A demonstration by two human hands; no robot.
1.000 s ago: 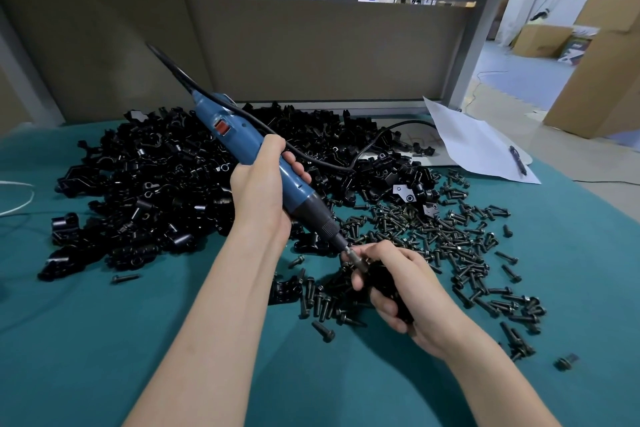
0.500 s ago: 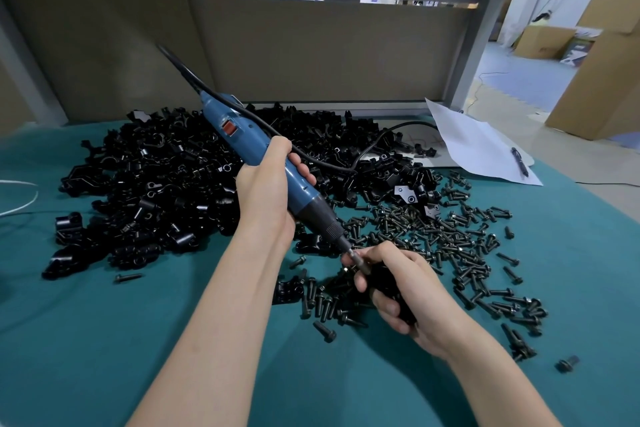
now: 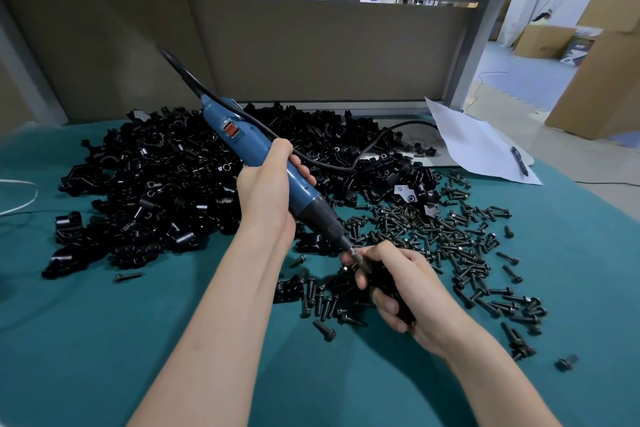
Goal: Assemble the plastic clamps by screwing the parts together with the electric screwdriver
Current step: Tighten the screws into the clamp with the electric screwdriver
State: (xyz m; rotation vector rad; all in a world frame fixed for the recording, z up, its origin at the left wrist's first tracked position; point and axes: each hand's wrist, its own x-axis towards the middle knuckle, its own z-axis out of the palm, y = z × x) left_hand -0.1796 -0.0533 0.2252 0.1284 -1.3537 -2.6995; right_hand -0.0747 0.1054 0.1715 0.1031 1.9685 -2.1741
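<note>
My left hand [image 3: 268,194] grips the blue electric screwdriver [image 3: 242,142] around its middle, tilted down to the right. Its bit tip meets a black plastic clamp [image 3: 388,284] that my right hand [image 3: 405,284] holds just above the green table; my fingers hide most of the clamp. A big heap of black clamp parts [image 3: 156,191] lies behind my left arm. Black screws [image 3: 450,236] are scattered to the right of my hands, and several more screws [image 3: 322,302] lie under them.
The screwdriver's black cable [image 3: 346,163] runs over the heap toward the back right. A white sheet of paper [image 3: 474,142] with a pen [image 3: 519,160] lies at the back right. A grey partition wall stands behind the table. Green cloth [image 3: 104,340] covers the table's front.
The screwdriver and both hands have stayed together at the clamp, drifting slightly right in the view. The grip of each hand is unchanged.
</note>
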